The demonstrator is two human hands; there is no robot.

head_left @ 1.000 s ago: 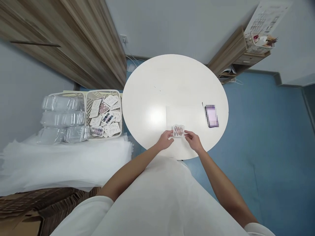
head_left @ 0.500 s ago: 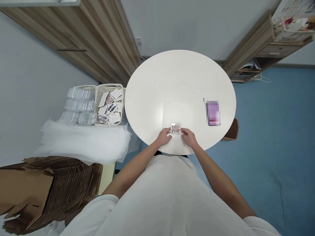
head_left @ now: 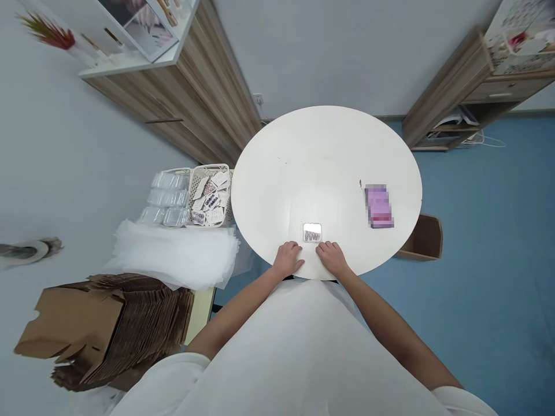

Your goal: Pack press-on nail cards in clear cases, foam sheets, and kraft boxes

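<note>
White oval table (head_left: 325,150), grey wall (head_left: 329,58) behind it. Only got the head view: a clear case (head_left: 312,236) with a row of nail-like pieces lies flat, just beyond both sets of fingertips. Left hand (head_left: 287,259) has thumb and fingers apart, holding nothing; right hand (head_left: 332,258) is loose by the case's near right corner, nothing clamped. So I'd call the case filled, at least partly, and set down. Can't judge how much is left, though loose packs (head_left: 211,201) sit in a basket (head_left: 210,167) well left of the fingers. Glare hides the case's far half, so no clue about the lid. Can't tell if the right fingertips touch it. Purple thing (head_left: 379,207) right of the fingers is pixelated.
</note>
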